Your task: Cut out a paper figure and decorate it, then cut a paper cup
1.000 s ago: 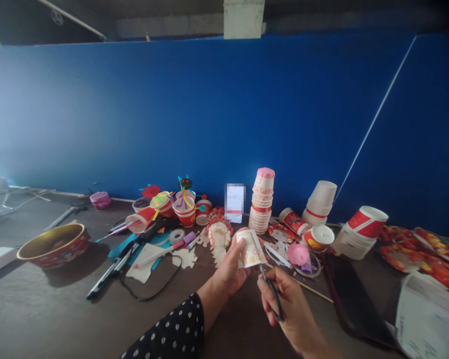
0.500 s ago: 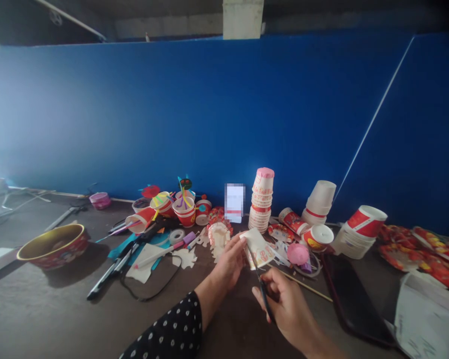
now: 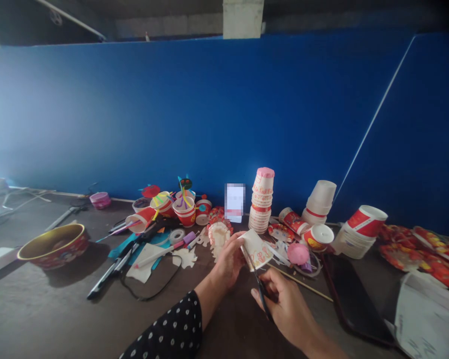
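My left hand [image 3: 229, 263] pinches a white paper cup piece [image 3: 256, 249] with red and yellow print, which is cut open and flattened. My right hand [image 3: 285, 305] is closed around black-handled scissors [image 3: 263, 294], whose thin blades reach up to the paper's lower left edge. Just beyond my left fingers stands a cut paper-cup craft with a fringed white edge [image 3: 219, 238]. A pink pompom [image 3: 298, 253] lies to the right of the paper piece.
The dark table [image 3: 78, 294] holds stacked paper cups [image 3: 261, 199], decorated red cups [image 3: 184, 212], a red-and-gold bowl [image 3: 54, 245], a tape roll [image 3: 176, 236], and pens. A black tablet [image 3: 353, 299] and red packets [image 3: 419, 252] lie right, before a blue wall [image 3: 209, 109].
The paper piece has turned and moved slightly right, with its lower edge now between the scissor blades. My right hand and the scissors have shifted left and down.
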`<state>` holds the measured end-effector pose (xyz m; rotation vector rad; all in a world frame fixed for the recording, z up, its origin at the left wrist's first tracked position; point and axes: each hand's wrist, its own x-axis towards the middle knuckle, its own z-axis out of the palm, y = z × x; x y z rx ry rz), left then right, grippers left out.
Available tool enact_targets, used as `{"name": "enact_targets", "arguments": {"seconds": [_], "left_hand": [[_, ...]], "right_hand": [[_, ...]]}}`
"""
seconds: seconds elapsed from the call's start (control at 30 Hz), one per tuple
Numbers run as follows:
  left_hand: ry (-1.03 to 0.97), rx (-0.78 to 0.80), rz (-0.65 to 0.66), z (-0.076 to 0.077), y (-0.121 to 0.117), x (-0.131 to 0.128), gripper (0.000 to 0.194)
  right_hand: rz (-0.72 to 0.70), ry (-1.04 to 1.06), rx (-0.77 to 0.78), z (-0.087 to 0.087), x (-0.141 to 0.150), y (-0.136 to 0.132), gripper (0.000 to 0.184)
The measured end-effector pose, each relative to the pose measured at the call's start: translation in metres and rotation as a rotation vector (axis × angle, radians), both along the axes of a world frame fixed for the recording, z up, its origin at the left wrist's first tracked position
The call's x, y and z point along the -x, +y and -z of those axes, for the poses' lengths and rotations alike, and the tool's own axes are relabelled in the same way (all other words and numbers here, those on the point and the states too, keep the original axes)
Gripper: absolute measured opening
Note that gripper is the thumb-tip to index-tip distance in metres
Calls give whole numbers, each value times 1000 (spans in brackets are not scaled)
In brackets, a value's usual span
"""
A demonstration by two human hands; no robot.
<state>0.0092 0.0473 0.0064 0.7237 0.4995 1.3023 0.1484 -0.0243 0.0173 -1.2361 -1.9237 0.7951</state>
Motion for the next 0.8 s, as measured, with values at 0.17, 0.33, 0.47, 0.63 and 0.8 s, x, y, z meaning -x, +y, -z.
{"name": "enact_targets", "arguments": {"seconds": [0.17, 0.33, 0.47, 0.63, 0.8], "left_hand": [[19, 21, -43, -1, 3, 3, 31], [-87, 10, -200, -6, 11, 8, 26], [-117, 19, -276, -8, 12, 11, 23], [-123, 2, -273, -7, 10, 10, 25], [-142, 14, -288, -8, 9, 8, 32]], "right_hand": [[21, -66, -26, -1, 0, 0, 11], [43, -93, -32, -1, -1, 1, 8], [146, -117, -94, 0, -4, 4, 8], [260, -56, -149, 1, -8, 6, 11], [195, -75, -226, 1, -7, 3, 12]]}}
